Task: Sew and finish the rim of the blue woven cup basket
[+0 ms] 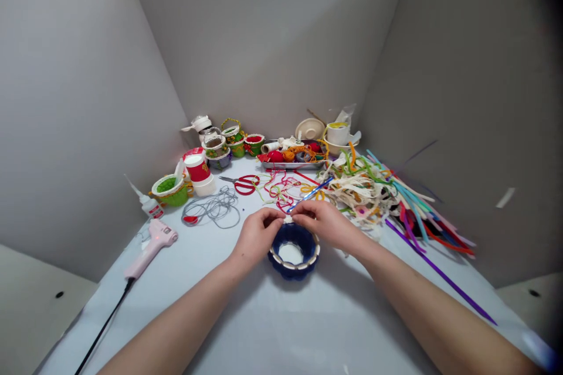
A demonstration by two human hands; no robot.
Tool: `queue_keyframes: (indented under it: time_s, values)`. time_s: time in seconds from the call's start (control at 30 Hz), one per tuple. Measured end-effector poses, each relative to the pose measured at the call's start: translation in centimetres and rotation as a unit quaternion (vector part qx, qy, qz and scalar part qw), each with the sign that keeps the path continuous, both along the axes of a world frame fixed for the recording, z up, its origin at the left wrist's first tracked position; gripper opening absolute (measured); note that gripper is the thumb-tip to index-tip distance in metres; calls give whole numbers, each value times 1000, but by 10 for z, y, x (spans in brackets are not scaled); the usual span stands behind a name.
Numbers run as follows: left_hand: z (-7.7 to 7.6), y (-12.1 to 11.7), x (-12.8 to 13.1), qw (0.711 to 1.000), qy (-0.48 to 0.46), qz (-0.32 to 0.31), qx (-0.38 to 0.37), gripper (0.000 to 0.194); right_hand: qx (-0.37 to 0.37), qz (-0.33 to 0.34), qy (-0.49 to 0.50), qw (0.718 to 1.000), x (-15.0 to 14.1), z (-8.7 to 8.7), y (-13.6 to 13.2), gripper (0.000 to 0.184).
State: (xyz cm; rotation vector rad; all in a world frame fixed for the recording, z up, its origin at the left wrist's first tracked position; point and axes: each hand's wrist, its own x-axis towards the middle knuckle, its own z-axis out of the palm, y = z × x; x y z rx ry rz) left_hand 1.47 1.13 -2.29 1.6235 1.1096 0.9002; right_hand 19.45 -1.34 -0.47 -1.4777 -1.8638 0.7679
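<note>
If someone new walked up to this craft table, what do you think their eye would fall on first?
Probably the left hand and right hand meeting at a small cream piece above the dark blue basket at front centre. To the right, a heap of cream raffia and bright pipe cleaners fans out, while a pink hot glue gun lies at front left.

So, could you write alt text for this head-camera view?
The left hand and right hand pinch a white piece at the rim of a navy blue craft basket. A pink glue gun, red-handled scissors and colourful strips lie nearby.
</note>
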Motion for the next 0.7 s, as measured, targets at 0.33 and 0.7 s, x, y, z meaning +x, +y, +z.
queue_keyframes:
  time_s: [0.33, 0.7]
  values:
    - [-1, -1, 1, 1000, 15, 0, -12, 18, 32, -38, -32, 998, -6, 2, -9, 15]
    - [9, -1, 2, 993, 4, -27, -115, 25, 95, -66, -27, 993, -10, -2, -13, 10]
